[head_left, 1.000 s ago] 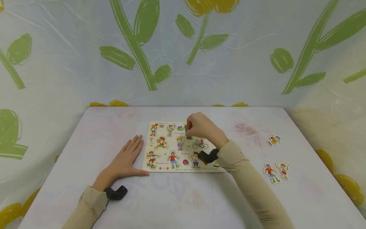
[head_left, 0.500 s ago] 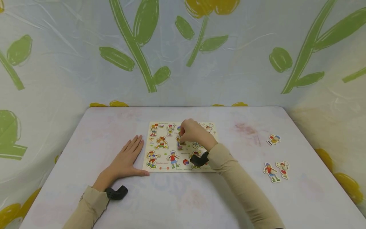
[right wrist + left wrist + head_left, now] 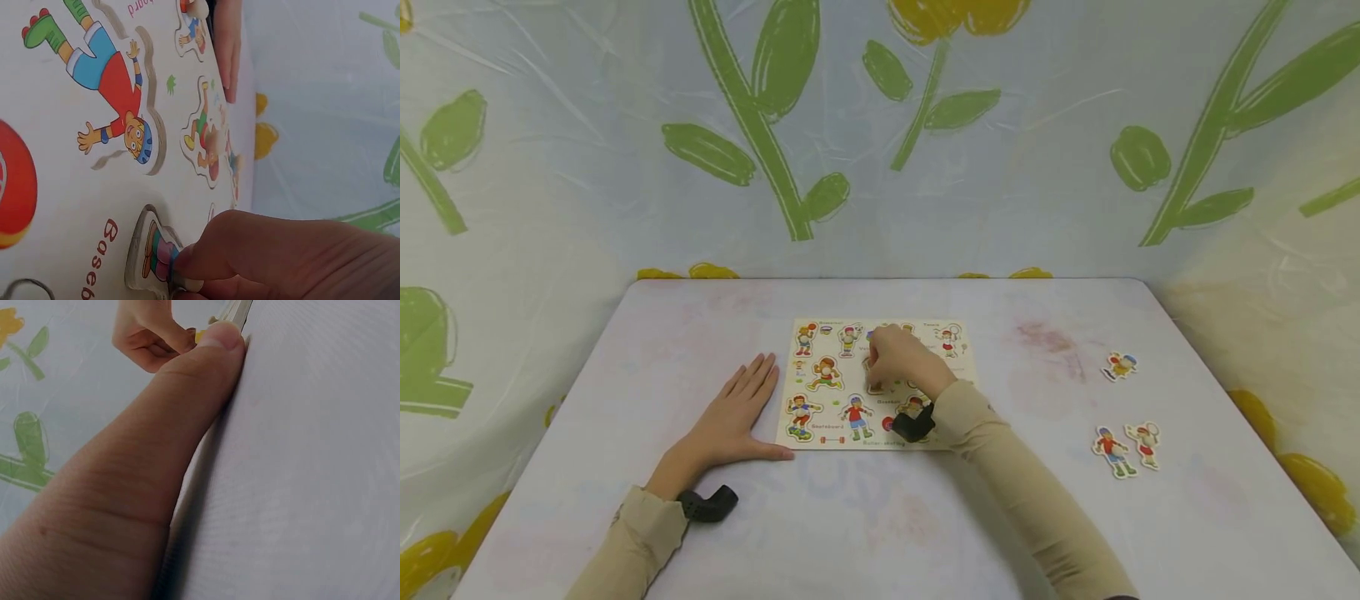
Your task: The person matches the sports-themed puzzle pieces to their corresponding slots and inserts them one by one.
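On a table [image 3: 880, 533], a figure piece [image 3: 161, 253] is pinched on a board [image 3: 853, 375] by the right hand [image 3: 904, 360]; at left, the left hand [image 3: 730, 429] is laid flat.

Two hands [image 3: 730, 421], two wrist cameras [image 3: 711, 505], one counter [image 3: 850, 533], one puzzle board [image 3: 853, 379], one pinched piece [image 3: 159, 257], three loose pieces [image 3: 1112, 454].

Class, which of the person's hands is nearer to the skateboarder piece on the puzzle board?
The left. The left hand lies flat on the table just left of the skateboarder piece; the right hand is farther off, pinching another piece near the middle of the board.
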Demonstrator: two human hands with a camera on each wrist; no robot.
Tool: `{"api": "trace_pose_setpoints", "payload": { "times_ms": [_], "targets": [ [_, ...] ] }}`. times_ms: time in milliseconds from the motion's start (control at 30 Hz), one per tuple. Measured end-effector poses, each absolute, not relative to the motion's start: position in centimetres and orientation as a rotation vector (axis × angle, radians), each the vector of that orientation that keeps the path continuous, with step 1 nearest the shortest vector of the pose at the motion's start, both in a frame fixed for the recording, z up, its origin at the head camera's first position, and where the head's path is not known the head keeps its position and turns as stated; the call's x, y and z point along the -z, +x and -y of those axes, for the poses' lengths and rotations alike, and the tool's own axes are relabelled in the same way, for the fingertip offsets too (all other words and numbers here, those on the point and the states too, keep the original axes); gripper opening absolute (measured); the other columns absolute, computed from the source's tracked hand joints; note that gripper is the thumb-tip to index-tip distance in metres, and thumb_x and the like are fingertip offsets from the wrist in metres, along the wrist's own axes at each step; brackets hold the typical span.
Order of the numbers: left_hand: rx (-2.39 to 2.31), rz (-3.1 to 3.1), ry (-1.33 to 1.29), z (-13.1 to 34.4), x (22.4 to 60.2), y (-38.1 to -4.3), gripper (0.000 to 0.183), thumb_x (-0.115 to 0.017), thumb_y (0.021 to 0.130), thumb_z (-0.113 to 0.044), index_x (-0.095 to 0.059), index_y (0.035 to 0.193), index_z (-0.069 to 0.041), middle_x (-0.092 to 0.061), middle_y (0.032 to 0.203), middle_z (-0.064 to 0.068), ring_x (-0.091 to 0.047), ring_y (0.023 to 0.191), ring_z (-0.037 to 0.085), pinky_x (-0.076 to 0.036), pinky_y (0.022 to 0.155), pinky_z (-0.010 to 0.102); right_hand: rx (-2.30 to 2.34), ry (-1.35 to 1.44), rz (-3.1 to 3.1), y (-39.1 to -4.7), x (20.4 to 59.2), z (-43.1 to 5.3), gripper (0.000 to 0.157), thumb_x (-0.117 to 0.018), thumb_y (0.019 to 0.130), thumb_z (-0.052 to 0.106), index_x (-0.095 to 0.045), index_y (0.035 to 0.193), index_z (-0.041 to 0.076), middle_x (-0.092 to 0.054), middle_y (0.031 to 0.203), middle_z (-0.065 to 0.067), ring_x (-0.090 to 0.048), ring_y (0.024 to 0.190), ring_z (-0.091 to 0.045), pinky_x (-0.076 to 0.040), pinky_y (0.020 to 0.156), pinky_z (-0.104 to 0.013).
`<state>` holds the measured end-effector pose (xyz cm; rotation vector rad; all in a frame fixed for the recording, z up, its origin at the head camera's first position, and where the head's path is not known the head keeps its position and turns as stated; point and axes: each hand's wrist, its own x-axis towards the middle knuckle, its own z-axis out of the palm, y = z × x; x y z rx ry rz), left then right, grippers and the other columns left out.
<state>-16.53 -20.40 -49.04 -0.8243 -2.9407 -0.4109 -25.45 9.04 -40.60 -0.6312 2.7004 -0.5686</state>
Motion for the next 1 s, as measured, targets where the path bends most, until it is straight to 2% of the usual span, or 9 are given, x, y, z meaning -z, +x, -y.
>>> {"api": "trace_pose_setpoints", "payload": {
  "times_ms": [233,433,600,833,1000],
  "targets": [
    [0.397,2.941,-0.814,20.2,49.1,-16.1,0.137,-0.059,0.065,-0.090,-0.019,0.156,0.004,-0.009,0.165,0.017,-0.005,0.152,0.033,-0.007,0.123,0.046,0.612,-0.650,-2.653,-25.2,40.8,-8.9,0.013,-0.077,0.074,0.004,-0.064,0.070,0.008,-0.061,0.066,-0.003,-0.047,0.054,-0.014,-0.037,0.047,-0.024],
    [0.401,2.950,-0.809,19.8,49.2,-15.8,0.137,-0.060,0.065,-0.089,-0.018,0.156,0.004,-0.009,0.165,0.017,-0.005,0.152,0.033,-0.006,0.123,0.046,0.616,-0.629,-2.642,-25.1,41.0,-9.3,0.016,-0.080,0.074,0.007,-0.065,0.069,0.009,-0.062,0.069,-0.002,-0.051,0.059,-0.014,-0.041,0.050,-0.023],
    [0.403,2.948,-0.801,19.8,49.3,-15.6,0.136,-0.060,0.065,-0.089,-0.018,0.156,0.004,-0.009,0.165,0.017,-0.005,0.152,0.033,-0.006,0.123,0.045,0.646,-0.659,-2.620,-24.8,41.0,-9.4,0.014,-0.077,0.075,0.005,-0.065,0.068,0.008,-0.062,0.068,-0.003,-0.051,0.057,-0.014,-0.041,0.049,-0.023],
    [0.407,2.942,-0.791,19.6,49.1,-15.4,0.137,-0.062,0.064,-0.088,-0.020,0.156,0.004,-0.010,0.165,0.017,-0.006,0.152,0.033,-0.008,0.123,0.047,0.642,-0.668,-2.621,-24.6,40.7,-9.5,0.015,-0.081,0.077,0.007,-0.066,0.074,0.009,-0.062,0.074,-0.002,-0.052,0.063,-0.013,-0.043,0.054,-0.023],
    [0.407,2.957,-0.789,19.7,48.8,-15.3,0.137,-0.060,0.065,-0.089,-0.019,0.156,0.004,-0.009,0.165,0.017,-0.005,0.152,0.033,-0.008,0.123,0.047,0.610,-0.660,-2.619,-24.3,40.2,-9.3,0.013,-0.078,0.076,0.003,-0.066,0.074,0.007,-0.062,0.074,-0.004,-0.051,0.062,-0.014,-0.042,0.053,-0.024]
  ]
}}
